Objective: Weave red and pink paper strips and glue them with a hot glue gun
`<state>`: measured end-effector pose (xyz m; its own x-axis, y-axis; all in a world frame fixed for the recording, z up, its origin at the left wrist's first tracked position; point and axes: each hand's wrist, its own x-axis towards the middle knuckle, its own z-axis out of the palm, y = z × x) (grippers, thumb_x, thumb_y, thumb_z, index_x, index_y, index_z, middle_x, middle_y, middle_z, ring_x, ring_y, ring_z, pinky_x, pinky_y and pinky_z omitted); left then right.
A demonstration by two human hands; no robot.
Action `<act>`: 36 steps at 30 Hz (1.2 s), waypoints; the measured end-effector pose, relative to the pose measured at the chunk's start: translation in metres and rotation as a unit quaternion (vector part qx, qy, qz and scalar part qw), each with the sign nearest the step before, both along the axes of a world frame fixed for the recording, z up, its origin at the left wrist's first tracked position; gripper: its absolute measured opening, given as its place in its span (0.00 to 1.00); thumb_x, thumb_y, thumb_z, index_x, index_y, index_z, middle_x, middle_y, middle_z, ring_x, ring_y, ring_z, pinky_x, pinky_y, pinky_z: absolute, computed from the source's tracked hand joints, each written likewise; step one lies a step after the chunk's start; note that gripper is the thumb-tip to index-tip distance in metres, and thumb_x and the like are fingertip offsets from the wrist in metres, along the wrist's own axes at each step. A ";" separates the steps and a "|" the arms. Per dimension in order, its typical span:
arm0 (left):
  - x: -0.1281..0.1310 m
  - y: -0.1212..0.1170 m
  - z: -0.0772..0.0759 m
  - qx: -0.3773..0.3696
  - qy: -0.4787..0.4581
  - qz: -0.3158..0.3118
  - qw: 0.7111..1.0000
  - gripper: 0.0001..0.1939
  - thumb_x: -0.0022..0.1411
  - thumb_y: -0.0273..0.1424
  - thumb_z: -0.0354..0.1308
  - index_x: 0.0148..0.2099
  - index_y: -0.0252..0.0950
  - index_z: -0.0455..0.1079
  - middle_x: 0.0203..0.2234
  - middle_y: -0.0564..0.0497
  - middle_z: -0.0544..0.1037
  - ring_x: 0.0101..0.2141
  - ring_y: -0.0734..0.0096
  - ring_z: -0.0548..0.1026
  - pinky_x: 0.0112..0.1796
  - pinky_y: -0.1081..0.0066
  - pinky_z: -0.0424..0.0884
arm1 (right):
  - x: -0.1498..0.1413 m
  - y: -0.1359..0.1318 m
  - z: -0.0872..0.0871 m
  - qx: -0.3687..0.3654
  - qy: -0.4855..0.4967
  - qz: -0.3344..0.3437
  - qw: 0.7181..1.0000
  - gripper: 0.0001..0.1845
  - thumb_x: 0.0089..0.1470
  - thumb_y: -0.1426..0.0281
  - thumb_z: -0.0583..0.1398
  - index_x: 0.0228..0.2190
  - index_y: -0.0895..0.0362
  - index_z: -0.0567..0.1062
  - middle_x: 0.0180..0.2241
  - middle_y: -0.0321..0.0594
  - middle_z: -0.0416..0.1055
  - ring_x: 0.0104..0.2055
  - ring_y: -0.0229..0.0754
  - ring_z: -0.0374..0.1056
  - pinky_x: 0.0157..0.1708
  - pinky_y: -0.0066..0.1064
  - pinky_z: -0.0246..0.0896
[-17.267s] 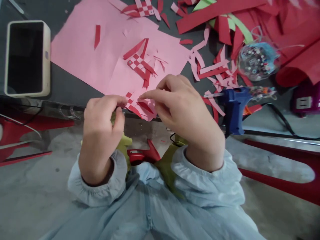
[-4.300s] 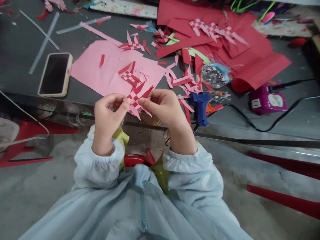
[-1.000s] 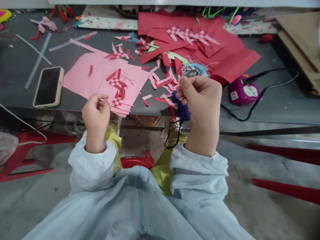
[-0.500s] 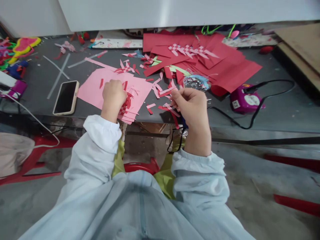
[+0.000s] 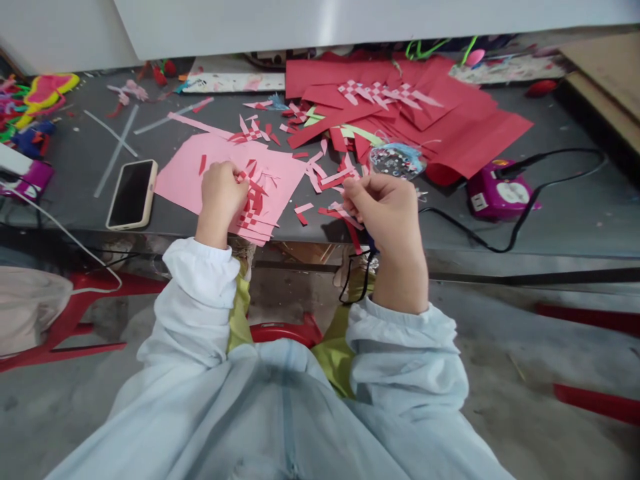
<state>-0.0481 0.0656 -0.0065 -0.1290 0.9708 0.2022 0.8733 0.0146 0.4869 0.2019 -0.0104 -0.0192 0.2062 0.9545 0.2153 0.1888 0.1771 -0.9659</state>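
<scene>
Over the pink paper sheets (image 5: 183, 170), my left hand (image 5: 223, 200) is closed, its fingertips pinching the edge of a small red-and-pink woven paper piece (image 5: 255, 181). More checkered weaving (image 5: 249, 219) lies just below it on the same sheets. To the right, my right hand (image 5: 387, 210) is raised above the table edge with thumb and forefinger pressed together. Whatever is between those fingertips is too small or hidden to name. Cut pink and red paper strips (image 5: 336, 179) lie beside that hand, and a clear bag with beads and blue thread (image 5: 395, 162) sits behind it.
A phone (image 5: 133, 195) lies left of the pink sheets. Large red paper sheets (image 5: 500, 133) carry several woven pieces (image 5: 373, 93) at the back. At right stands a purple box (image 5: 500, 193) with a black cable (image 5: 517, 233). Colourful pipe-cleaner shapes (image 5: 47, 97) lie far left.
My left hand has turned and shifted slightly left and down, showing more of the woven paper at its fingertips. My right hand keeps its pinch almost in place. The view has shifted slightly.
</scene>
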 end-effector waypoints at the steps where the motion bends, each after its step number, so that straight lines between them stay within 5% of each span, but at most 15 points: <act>1: -0.002 0.000 0.000 0.013 -0.023 -0.003 1.000 0.12 0.53 0.19 0.62 0.26 0.38 0.65 0.27 0.52 0.71 0.38 0.62 0.74 0.47 0.57 0.71 | 0.000 0.000 -0.001 -0.003 0.000 0.002 1.000 0.26 0.47 0.44 0.66 0.20 0.54 0.75 0.16 0.33 0.68 0.16 0.31 0.56 0.17 0.28 0.49; 5: -0.004 -0.004 0.006 0.052 -0.245 -0.038 0.967 0.11 0.55 0.19 0.64 0.24 0.37 0.69 0.20 0.56 0.68 0.26 0.72 0.70 0.37 0.65 0.72 | -0.004 -0.002 0.001 -0.009 0.005 0.003 1.000 0.28 0.44 0.42 0.67 0.19 0.55 0.75 0.15 0.33 0.68 0.16 0.30 0.57 0.17 0.27 0.49; 10: 0.011 -0.022 0.018 -0.055 -0.459 -0.123 0.878 0.09 0.55 0.19 0.67 0.27 0.35 0.74 0.22 0.54 0.73 0.23 0.78 0.71 0.29 0.74 0.70 | -0.023 -0.005 0.009 -0.028 0.046 0.033 0.998 0.29 0.40 0.42 0.69 0.21 0.56 0.76 0.17 0.33 0.70 0.17 0.29 0.58 0.17 0.25 0.52; 14: 0.026 -0.036 0.024 -0.093 -0.435 -0.212 0.870 0.08 0.51 0.23 0.72 0.27 0.35 0.75 0.19 0.56 0.71 0.21 0.79 0.68 0.26 0.74 0.66 | -0.036 -0.005 0.010 -0.031 0.099 0.089 0.991 0.29 0.41 0.43 0.69 0.28 0.57 0.79 0.22 0.34 0.74 0.18 0.29 0.61 0.15 0.24 0.52; 19: 0.031 -0.046 0.030 -0.120 -0.401 -0.270 0.867 0.09 0.52 0.29 0.72 0.28 0.35 0.75 0.21 0.56 0.72 0.23 0.79 0.66 0.27 0.73 0.64 | -0.036 -0.004 0.008 -0.020 0.108 0.107 0.988 0.22 0.46 0.51 0.70 0.23 0.57 0.77 0.21 0.34 0.73 0.19 0.29 0.61 0.17 0.23 0.55; 26: 0.028 -0.047 0.029 -0.130 -0.378 -0.267 0.877 0.09 0.55 0.33 0.68 0.29 0.36 0.74 0.21 0.54 0.73 0.21 0.78 0.68 0.22 0.75 0.62 | -0.035 -0.006 0.019 -0.039 0.110 0.133 0.984 0.15 0.43 0.62 0.71 0.18 0.58 0.76 0.19 0.33 0.71 0.19 0.29 0.61 0.20 0.24 0.59; 36: 0.031 -0.046 0.025 -0.084 -0.377 -0.288 0.876 0.06 0.56 0.30 0.67 0.29 0.34 0.74 0.24 0.54 0.75 0.27 0.78 0.72 0.30 0.76 0.68 | -0.034 -0.007 0.019 -0.063 0.088 0.158 0.981 0.11 0.44 0.66 0.69 0.19 0.59 0.76 0.19 0.33 0.68 0.19 0.28 0.56 0.19 0.24 0.52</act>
